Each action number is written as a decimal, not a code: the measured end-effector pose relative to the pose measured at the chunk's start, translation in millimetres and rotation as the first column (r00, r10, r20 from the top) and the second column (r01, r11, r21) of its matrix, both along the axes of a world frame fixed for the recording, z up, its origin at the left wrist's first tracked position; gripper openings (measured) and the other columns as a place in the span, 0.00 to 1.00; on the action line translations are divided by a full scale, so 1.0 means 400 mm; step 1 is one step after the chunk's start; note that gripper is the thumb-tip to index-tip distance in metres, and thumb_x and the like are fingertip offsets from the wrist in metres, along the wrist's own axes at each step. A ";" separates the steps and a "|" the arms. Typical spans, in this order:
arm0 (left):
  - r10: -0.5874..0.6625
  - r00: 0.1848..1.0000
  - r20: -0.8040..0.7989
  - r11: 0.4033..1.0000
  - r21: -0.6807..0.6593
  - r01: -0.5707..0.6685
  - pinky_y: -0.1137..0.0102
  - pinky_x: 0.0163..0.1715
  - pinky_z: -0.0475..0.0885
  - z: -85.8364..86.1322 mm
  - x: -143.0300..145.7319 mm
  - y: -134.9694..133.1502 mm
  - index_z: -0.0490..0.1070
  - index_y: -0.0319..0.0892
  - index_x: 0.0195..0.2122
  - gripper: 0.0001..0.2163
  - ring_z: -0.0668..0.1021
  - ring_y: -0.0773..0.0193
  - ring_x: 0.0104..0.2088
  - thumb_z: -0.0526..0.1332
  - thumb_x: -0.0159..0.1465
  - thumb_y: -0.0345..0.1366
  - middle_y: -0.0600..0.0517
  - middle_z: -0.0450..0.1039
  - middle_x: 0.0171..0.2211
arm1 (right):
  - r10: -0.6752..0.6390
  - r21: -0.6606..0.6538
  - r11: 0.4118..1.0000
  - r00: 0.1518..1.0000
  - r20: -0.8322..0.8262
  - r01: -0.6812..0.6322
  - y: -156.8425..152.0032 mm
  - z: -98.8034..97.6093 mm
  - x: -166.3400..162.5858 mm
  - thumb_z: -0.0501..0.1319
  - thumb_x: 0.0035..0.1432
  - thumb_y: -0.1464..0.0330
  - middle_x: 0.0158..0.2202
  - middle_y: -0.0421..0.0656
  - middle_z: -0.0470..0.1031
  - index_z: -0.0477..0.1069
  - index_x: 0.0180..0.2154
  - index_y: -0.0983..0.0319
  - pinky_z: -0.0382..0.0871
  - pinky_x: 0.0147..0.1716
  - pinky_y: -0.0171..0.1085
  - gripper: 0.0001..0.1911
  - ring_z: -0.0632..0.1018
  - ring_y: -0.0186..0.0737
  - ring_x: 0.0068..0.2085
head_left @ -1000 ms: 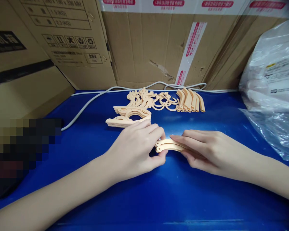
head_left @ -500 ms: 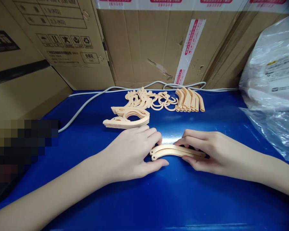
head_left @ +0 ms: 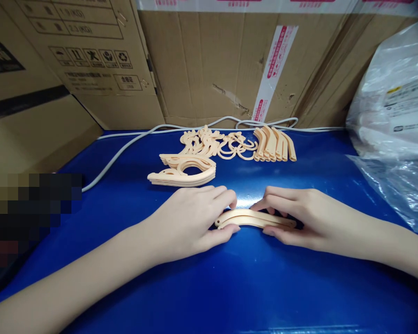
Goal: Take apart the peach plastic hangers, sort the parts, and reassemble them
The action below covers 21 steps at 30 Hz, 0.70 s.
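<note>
Two curved beige plastic hanger arms (head_left: 245, 217) lie side by side on the blue tabletop, with a small hole at the left end of the far one. My left hand (head_left: 191, 222) grips their left end, thumb against the near arm and fingers along the far side. At the opposite end, my right hand (head_left: 296, 215) closes its thumb and fingers round both pieces. Its fingers partly cover that end. Just beyond my left hand sits a stack of folded beige hangers (head_left: 184, 178).
Farther back lie a pile of small beige hanger parts (head_left: 202, 141), several beige hooks (head_left: 238, 148) and a row of curved arms (head_left: 273, 144). A white cable (head_left: 125, 144) runs along cardboard boxes (head_left: 209, 65). Clear plastic wrapping (head_left: 386, 176) lies at right.
My left thumb has come in against the near arm, now covering its end hole. The two arms sit slightly farther left and their left ends are offset. My right hand keeps its grip.
</note>
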<state>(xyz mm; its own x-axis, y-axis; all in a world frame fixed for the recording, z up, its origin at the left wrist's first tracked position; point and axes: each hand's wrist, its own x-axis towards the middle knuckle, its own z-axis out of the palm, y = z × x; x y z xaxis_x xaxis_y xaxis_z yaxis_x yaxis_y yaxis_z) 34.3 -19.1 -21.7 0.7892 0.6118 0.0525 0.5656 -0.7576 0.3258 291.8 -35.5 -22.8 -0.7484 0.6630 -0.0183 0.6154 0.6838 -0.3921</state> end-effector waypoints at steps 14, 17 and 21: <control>0.012 1.000 -0.018 0.996 -0.085 -0.014 0.69 0.25 0.55 0.003 -0.002 -0.003 0.68 0.45 0.41 0.07 0.69 0.67 0.29 0.55 0.69 0.40 0.57 0.67 0.34 | -0.013 -0.084 0.996 0.999 0.053 0.017 0.011 0.021 -0.009 0.57 0.67 0.61 0.40 0.43 0.74 0.71 0.53 0.60 0.68 0.33 0.32 0.17 0.77 0.35 0.36; 0.009 1.000 -0.008 0.997 -0.071 -0.010 0.69 0.26 0.56 0.003 -0.003 -0.003 0.67 0.45 0.40 0.06 0.69 0.66 0.29 0.55 0.69 0.40 0.57 0.67 0.34 | -0.005 -0.108 0.994 0.998 0.060 0.012 0.035 0.041 -0.017 0.57 0.67 0.58 0.40 0.42 0.77 0.72 0.50 0.59 0.68 0.33 0.33 0.17 0.78 0.35 0.35; 0.017 1.000 0.000 0.996 -0.086 -0.017 0.70 0.25 0.57 0.005 -0.002 -0.001 0.67 0.44 0.38 0.05 0.71 0.66 0.30 0.55 0.68 0.39 0.56 0.68 0.34 | -0.093 0.192 0.978 0.994 0.059 0.080 0.120 0.064 -0.014 0.55 0.68 0.59 0.41 0.45 0.79 0.73 0.48 0.61 0.67 0.35 0.36 0.17 0.79 0.38 0.37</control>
<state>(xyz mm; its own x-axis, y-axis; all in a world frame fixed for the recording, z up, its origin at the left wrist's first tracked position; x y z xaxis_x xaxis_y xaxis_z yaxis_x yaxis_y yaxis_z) 33.5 -19.5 -19.8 0.7787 0.6274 -0.0007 0.5780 -0.7170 0.3897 286.4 12.5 2.7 -0.6892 0.7217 0.0650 0.6963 0.6845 -0.2160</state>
